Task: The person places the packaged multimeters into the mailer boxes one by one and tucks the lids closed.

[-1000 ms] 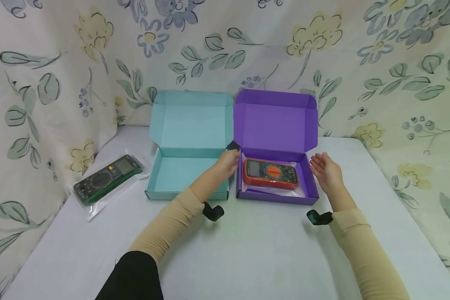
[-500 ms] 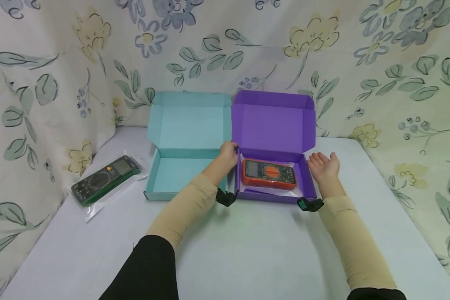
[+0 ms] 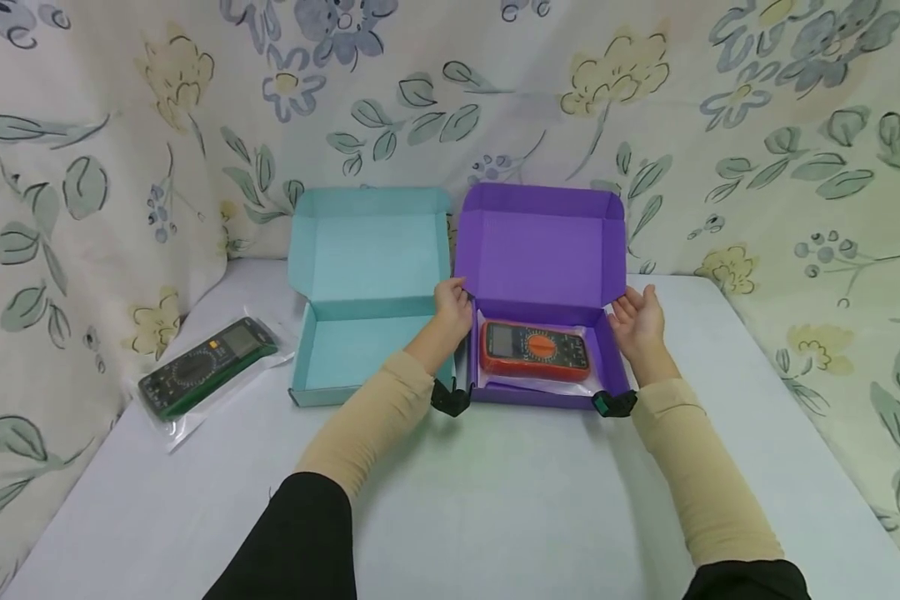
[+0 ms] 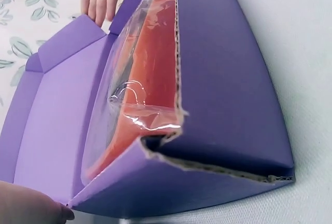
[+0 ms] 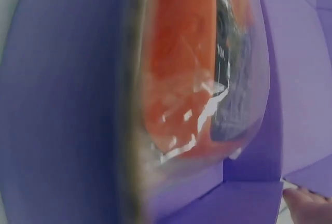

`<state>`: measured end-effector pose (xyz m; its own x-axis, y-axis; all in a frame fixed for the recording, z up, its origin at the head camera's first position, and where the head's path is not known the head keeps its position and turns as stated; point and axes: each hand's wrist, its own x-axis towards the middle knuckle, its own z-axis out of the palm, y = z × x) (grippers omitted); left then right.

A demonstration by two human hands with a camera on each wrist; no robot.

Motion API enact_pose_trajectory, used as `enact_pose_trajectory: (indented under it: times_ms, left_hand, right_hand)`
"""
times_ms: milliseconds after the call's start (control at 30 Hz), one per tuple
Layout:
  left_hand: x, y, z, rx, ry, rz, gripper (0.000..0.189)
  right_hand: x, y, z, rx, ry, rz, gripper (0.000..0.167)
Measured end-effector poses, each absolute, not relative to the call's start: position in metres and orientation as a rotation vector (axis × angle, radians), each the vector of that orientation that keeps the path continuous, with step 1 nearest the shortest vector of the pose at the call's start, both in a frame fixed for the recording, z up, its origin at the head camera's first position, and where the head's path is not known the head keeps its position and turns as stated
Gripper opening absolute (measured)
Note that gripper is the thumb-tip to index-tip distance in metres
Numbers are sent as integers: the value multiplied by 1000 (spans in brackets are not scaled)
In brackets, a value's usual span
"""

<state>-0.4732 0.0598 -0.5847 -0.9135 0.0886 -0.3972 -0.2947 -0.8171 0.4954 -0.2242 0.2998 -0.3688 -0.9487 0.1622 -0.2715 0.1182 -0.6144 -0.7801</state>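
A purple cardboard box (image 3: 540, 250) stands with its lid raised. Inside lies an orange-red multimeter (image 3: 534, 350) in clear plastic wrap, its orange dial facing up. My left hand (image 3: 452, 310) is at the box's left side, fingertips right at the corner where lid meets base; in the left wrist view part of that hand (image 4: 31, 203) shows beside this corner. At the opposite corner, my right hand (image 3: 637, 325) has its fingers extended with the tips at the lid's lower edge. A bit of it (image 5: 307, 206) shows by the hinge in the right wrist view.
A teal box (image 3: 371, 250), also with its lid up, stands just left of the purple one. Farther left, a green and black multimeter (image 3: 206, 367) in a plastic bag lies on the white table (image 3: 540, 500). A floral curtain (image 3: 390, 108) hangs behind.
My left hand has shifted slightly from the gap between the boxes to the purple lid's left corner. My right hand has moved inward and up, bringing its fingers to the lid's right corner.
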Motion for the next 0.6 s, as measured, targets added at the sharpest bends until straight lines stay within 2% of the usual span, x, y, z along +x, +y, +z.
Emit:
enact_pose_trajectory:
  times_ms: [200,300,433,600]
  left_hand:
    - [-395,50,-505,-501,985,2728,81]
    - [-373,47,-482,-413,1109,2658,73]
    - [-349,37,-463,-273,1246,2576,72]
    - [-307,34,-414,-294,1376,2488,64]
  right_hand:
    - [-219,302,-373,-339,-1586,2721,67]
    - [-217,304,-373,-301,-1617,2710,67]
    - [-216,305,-374,-275,-1659,2698,68]
    - [-215,305,-376,-229,-1709,2676,69]
